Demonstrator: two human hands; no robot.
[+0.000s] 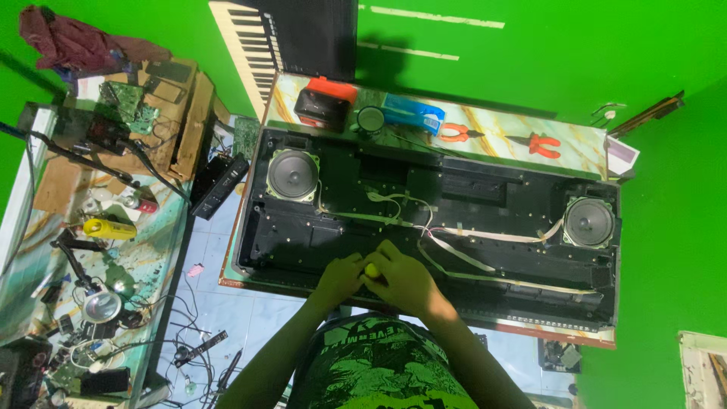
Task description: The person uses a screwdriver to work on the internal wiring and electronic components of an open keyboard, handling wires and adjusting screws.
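Yellow is showing between the two hands: a small yellow-handled tool [372, 270], probably a screwdriver, though only its rounded end is visible. The right hand [405, 279] is curling its fingers tightly around that handle, and the left hand [340, 277] is pressing in against it from the left, its fingers bunched together at the same spot. Both hands are working over the near edge of the opened black keyboard casing [485, 189], which is lying on a marble-patterned table [500, 129]. Inside the casing, a round speaker [292, 175] is sitting at the far left and another speaker [588, 222] at the right, with white ribbon cables [454, 254] running between them. Along the far side of the table, orange pliers [460, 134], a second pair of orange cutters [542, 144], a blue packet [413, 113] and a red-and-black box [325, 104] are lying. A cluttered workbench [23, 227] is standing at the left.
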